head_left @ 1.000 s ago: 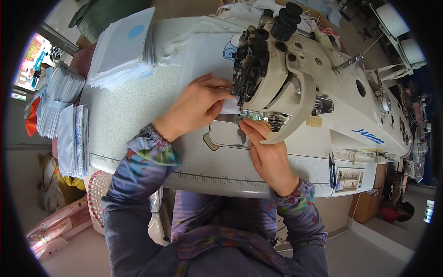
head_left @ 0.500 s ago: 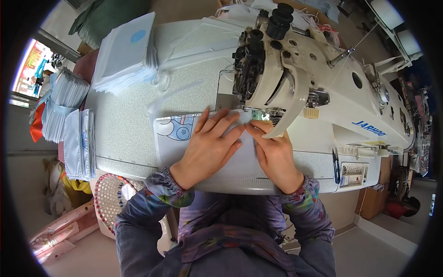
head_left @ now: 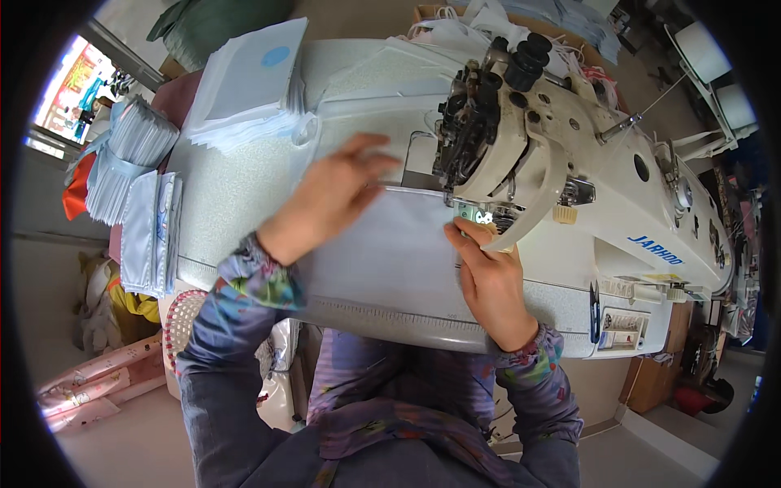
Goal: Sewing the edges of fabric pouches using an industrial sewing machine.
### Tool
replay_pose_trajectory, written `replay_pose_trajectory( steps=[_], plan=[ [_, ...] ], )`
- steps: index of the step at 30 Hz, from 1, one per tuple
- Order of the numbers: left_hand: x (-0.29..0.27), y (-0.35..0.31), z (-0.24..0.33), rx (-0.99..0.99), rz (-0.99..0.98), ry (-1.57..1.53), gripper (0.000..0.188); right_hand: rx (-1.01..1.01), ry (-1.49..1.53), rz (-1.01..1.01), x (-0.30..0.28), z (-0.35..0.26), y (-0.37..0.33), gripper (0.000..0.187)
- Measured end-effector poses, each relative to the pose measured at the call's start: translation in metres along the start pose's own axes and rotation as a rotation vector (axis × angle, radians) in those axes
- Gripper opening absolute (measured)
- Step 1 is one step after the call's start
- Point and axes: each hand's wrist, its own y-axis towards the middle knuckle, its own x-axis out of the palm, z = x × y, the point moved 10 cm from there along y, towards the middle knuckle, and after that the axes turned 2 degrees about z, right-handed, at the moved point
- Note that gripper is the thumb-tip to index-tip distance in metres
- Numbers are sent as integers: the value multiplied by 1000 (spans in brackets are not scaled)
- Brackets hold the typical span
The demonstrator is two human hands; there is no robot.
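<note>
A pale grey-white fabric piece (head_left: 386,256) lies flat on the sewing machine table, its upper right corner by the needle area of the sewing machine (head_left: 561,122). My right hand (head_left: 495,285) pinches the right edge of this fabric just below the presser foot, thumb and forefinger close together; its other fingers are partly hidden under the machine's guard. Over the fabric's upper left part is my left hand (head_left: 329,195), blurred by motion, fingers stretched out and apart, with nothing visible in it.
A stack of pale fabric pieces (head_left: 244,85) sits at the table's back left. Tied bundles (head_left: 126,163) and folded printed pieces (head_left: 150,236) hang at the left edge. Thread snips (head_left: 595,313) lie beside a small tray (head_left: 622,327) at right. Thread cones (head_left: 700,53) stand far right.
My left hand has come off the fabric and swung left, blurred. The fabric's blue printed part no longer shows at its left. My right hand stays at the right edge; the whole view has shifted slightly.
</note>
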Motion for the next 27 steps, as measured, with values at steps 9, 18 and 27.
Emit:
replay_pose_trajectory(
  steps=[9,18,27],
  plan=[
    [13,124,-124,-135,-22,314,34,-10,52,53,-5,0,3,51],
    [-84,236,-44,388,339,-138,59,-8,148,44,-1,6,3,49],
    [-15,20,34,216,-190,-110,27,-3,130,54,-6,3,0,52]
  ],
)
